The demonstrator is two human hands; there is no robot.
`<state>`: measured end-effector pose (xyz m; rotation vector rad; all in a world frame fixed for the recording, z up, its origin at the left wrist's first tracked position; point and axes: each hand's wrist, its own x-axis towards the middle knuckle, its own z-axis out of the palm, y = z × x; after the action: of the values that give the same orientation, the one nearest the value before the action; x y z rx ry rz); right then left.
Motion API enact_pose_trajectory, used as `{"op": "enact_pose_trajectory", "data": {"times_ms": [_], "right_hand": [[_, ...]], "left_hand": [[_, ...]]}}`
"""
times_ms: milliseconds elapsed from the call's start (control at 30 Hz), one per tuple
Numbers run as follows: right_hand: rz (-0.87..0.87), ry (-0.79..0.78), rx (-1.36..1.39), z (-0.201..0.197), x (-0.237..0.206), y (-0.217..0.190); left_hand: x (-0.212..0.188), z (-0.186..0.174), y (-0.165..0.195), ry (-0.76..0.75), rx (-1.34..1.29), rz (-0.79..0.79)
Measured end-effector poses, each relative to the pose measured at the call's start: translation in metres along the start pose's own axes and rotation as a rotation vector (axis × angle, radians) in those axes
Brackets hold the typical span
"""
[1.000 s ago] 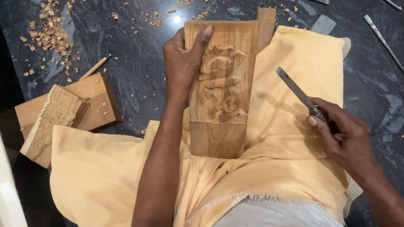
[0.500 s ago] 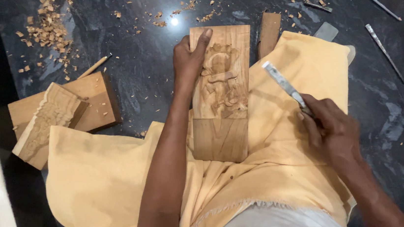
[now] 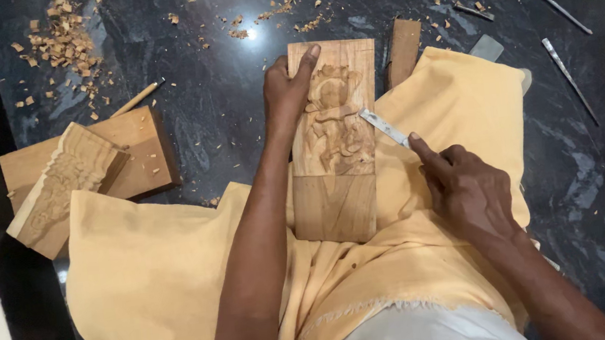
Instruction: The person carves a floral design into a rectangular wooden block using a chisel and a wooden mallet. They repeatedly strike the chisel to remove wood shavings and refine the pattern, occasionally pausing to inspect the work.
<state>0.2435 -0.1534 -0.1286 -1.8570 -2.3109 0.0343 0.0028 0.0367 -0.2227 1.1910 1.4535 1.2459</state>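
Right hand (image 3: 469, 189), fingers pinching a flat metal chisel (image 3: 385, 127), blade tip on the carved wooden panel (image 3: 334, 139). Panel lies over yellow cloth (image 3: 143, 281) and dark floor (image 3: 223, 111). Left hand (image 3: 287, 90), fingers pressed together, steadies its upper left edge. Beyond: wood chips (image 3: 58, 46).

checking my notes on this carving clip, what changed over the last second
The right hand swung the chisel in from beside the panel; its tip now rests on the carved relief. The panel, tilted before, now lies straight. The left hand kept its grip on the panel's upper left edge. The yellow cloth and the wood blocks at left stayed put.
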Motion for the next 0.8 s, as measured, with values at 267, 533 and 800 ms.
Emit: {"op": "enact_pose_trajectory", "data": {"times_ms": [267, 533, 800], "right_hand": [[-0.005, -0.004, -0.036, 0.003, -0.005, -0.002], [-0.081, 0.135, -0.106, 0.026, -0.009, -0.011], [0.009, 0.033, -0.03, 0.03, 0.0, -0.01]], "left_hand": [[-0.001, -0.001, 0.0, 0.017, 0.044, -0.002], [0.003, 0.002, 0.001, 0.058, 0.23, -0.04], [0.004, -0.003, -0.001, 0.072, 0.235, -0.05]]}}
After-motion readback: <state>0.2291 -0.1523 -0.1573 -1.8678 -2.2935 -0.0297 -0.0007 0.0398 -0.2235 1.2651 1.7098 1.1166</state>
